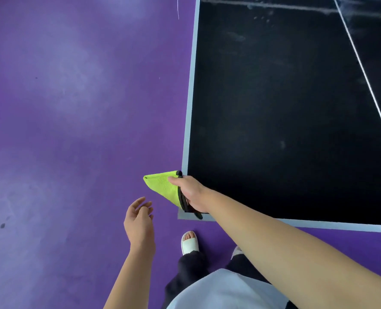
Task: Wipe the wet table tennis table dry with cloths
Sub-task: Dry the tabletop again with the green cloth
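Observation:
A black table tennis table [285, 121] with a pale border and a white centre line fills the right side; faint wet streaks show near its far end. My right hand [190, 192] hangs over the table's near left corner, shut on a folded yellow-green cloth [162, 186] with a black edge. The cloth sticks out past the table edge, over the floor. My left hand [139, 219] hovers below and left of the cloth, fingers apart, holding nothing and not touching it.
A purple floor [73, 130] with pale smears covers the left side. My feet in white sandals [189, 241] stand just short of the table's near edge. Dark trousers and a light shirt show at the bottom.

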A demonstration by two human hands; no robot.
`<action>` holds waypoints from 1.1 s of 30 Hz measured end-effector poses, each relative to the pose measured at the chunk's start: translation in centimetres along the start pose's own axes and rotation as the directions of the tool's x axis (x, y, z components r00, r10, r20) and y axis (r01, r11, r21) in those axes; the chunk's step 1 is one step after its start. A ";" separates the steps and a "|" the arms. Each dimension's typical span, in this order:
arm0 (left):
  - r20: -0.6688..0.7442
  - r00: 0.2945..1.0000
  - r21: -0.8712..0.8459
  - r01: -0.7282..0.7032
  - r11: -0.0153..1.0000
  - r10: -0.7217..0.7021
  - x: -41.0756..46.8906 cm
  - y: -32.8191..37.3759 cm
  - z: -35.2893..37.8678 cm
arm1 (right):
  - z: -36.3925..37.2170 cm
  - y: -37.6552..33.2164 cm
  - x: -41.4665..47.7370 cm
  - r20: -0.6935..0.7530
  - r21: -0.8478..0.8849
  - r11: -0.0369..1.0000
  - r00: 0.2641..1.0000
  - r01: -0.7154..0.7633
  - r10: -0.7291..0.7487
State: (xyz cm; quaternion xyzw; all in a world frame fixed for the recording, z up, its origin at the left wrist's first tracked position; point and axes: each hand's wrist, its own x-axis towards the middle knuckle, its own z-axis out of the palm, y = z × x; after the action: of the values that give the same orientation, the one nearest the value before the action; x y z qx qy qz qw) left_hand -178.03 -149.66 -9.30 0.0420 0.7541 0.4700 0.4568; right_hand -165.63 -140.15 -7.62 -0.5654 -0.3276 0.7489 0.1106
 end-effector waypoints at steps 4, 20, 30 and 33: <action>0.249 0.968 0.007 -0.028 1.000 0.025 -0.7 1.5 3.1 | -5.5 -0.8 -5.0 -0.114 0.160 0.982 0.990 0.099 -0.081; 0.948 -0.097 0.297 -0.079 0.951 -0.304 -26.8 -4.8 24.9 | -31.1 10.3 -37.2 -0.494 0.218 0.898 0.837 0.382 -0.236; 0.812 0.296 0.527 0.000 0.850 -0.503 -42.8 -19.6 33.9 | -44.1 28.2 -44.6 -0.854 0.210 0.889 0.518 0.408 -0.036; 0.806 0.481 0.457 -0.135 0.879 -0.345 -43.3 -20.0 36.5 | -47.0 31.5 -45.4 -0.859 0.161 0.933 0.511 0.323 -0.029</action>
State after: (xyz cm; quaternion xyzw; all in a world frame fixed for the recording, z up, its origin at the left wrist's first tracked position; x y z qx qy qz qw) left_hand -119.04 -157.58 -1.27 0.3326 0.5072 0.1598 0.7788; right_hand -100.72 -171.33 1.28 -0.7954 -0.1713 0.4061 0.4161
